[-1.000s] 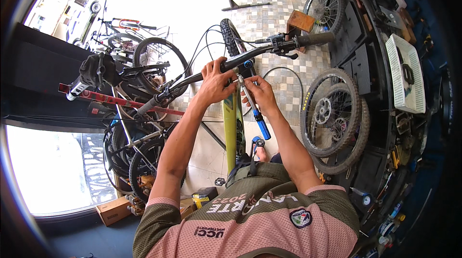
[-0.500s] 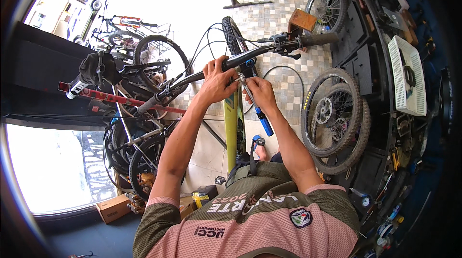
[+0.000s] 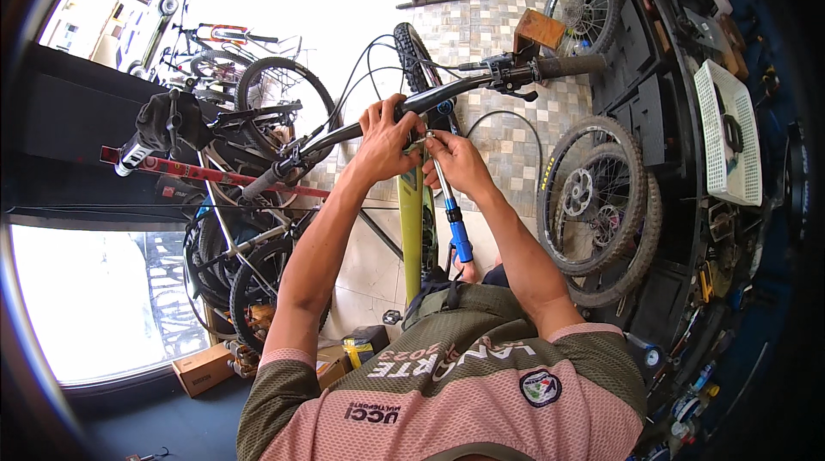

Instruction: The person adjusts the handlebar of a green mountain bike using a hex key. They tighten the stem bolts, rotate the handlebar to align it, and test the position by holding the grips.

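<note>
A black bicycle handlebar crosses in front of me above a yellow-green frame. My left hand is closed over the bar beside the stem, its thumb reaching toward my other hand. Just right of it, my right hand pinches a wrench near its head. That wrench has a silver shaft and a blue handle, which hangs down toward my waist. Its small round head sits between both hands, close to the stem; fingers hide what it touches.
Several bicycles stand at the left. Loose wheels lean against black drawers on the right. A white basket and tools lie on the bench. Cardboard boxes sit at the lower left; a work-stand base is at the far end.
The wrench handle has swung left and down, nearer my body and more upright in view. My right hand has shifted slightly left, closer to the wrench head. My left hand stays on the bar.
</note>
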A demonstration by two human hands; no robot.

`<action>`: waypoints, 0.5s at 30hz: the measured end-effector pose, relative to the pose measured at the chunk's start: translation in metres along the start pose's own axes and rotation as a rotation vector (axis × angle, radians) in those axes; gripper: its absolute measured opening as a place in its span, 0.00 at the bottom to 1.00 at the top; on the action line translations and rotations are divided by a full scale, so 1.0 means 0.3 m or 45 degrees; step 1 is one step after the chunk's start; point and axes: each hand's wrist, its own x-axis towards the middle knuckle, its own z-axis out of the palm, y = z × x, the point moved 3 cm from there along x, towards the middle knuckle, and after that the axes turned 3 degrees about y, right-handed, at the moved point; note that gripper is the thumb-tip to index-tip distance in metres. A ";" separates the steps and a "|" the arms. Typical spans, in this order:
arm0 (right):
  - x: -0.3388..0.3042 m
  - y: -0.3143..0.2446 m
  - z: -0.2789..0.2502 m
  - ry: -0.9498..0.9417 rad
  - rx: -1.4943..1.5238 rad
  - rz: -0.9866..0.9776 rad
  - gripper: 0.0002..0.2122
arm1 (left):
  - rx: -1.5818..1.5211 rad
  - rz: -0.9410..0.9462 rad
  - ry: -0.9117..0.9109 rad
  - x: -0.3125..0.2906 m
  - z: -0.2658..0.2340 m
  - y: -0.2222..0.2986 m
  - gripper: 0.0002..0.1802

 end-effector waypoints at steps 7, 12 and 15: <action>0.047 0.077 -0.031 -0.039 -0.065 -0.142 0.22 | 0.004 0.006 -0.056 -0.002 -0.001 -0.006 0.28; 0.107 0.154 -0.056 0.027 -0.229 -0.560 0.26 | -0.020 0.017 -0.031 0.003 0.000 -0.006 0.23; 0.098 0.148 -0.059 0.072 -0.332 -0.606 0.25 | -0.001 0.028 -0.023 -0.003 0.008 -0.015 0.21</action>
